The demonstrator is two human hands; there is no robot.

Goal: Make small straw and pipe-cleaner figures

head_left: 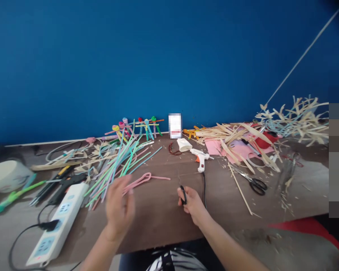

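My right hand (193,203) grips a small pair of scissors (183,194) by the black handles, with thin blades pointing away from me. On the left, my left hand (120,207) is slightly blurred, its thumb apart from the other fingers and nothing plainly held. Beside those fingers lies a pink pipe cleaner (147,177) bent into a loop; its near end disappears at the hand, so I cannot tell whether they touch. Several pastel pipe cleaners (115,171) are heaped just beyond my left hand. A white glue gun (201,160) rests past the scissors.
A white power strip (63,222) with a plugged-in cord stands at left, near a dark glue gun (66,184). Pipe-cleaner figures (147,126) line the blue wall. Dried husk strips (234,137) and larger black-handled scissors (257,185) lie at right.
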